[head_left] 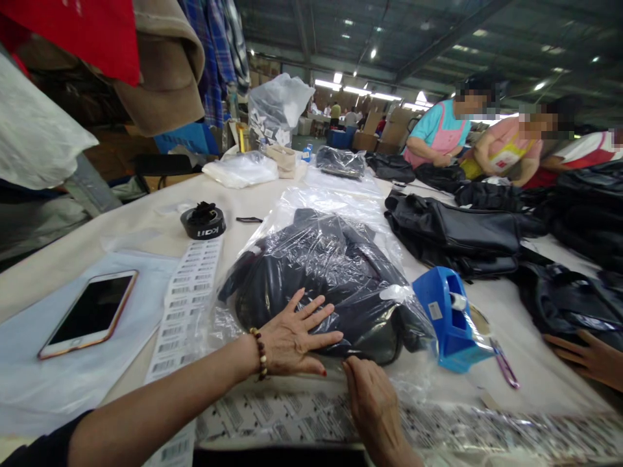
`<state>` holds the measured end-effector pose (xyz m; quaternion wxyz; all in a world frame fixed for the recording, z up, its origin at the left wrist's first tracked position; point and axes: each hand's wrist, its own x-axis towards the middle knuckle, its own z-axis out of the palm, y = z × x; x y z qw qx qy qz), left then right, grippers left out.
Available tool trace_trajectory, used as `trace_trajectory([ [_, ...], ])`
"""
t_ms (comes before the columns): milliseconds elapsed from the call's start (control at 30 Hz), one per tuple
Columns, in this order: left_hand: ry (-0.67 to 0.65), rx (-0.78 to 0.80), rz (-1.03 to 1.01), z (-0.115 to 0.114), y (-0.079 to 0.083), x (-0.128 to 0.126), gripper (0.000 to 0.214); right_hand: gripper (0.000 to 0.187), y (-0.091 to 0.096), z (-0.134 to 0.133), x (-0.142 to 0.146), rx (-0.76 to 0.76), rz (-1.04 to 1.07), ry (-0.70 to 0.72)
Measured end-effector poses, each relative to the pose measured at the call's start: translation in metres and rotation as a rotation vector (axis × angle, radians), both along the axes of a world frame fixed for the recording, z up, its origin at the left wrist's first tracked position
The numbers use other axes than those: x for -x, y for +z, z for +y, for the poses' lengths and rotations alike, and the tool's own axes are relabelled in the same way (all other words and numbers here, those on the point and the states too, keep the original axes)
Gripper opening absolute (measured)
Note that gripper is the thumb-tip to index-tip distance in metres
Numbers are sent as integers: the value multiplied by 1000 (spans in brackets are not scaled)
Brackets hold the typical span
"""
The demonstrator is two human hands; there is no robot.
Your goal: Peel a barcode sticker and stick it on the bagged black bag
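Dark garment [316, 272] already inside clear polybag [363, 214], lying mid-table by the near edge. Left hand [296, 334] open, fingers spread, pressing the bag flat. Right hand [372, 402] pinching the bag's near flap, apparently not yet sealed. Blue tape dispenser [450, 321] just right of the bag; barcode label sheet [187, 305] and phone [90, 314] to the left.

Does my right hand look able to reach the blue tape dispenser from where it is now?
Probably yes. The right hand is at the near edge of the bag, and the tape dispenser stands close by on its right, with only loose clear plastic between them.
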<state>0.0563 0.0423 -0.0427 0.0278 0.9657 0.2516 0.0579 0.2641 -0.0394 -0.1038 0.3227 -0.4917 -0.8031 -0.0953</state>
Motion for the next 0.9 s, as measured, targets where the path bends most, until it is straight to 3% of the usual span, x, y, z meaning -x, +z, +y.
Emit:
trace_trajectory([
  [133,19,35,36,-8,5,-4,80,11,1,3,2,-7,21,-25],
  [300,57,-205,54,-8,-12,-5,59,20,7,2,5,2,30,-68],
  [400,27,-300,15,-4,-21,-2,61,26,12,1,3,-6,40,-92],
  [533,-11,-404,-20,-3,-22,0,71,25,15,0,4,-20,52,-107],
  [733,-18,-581,2,0,-23,-2,50,24,19,-2,3,-6,17,-91],
  [900,-17,-583,-24,2,-23,-2,47,21,22,-20,-26,119,-109,-27],
])
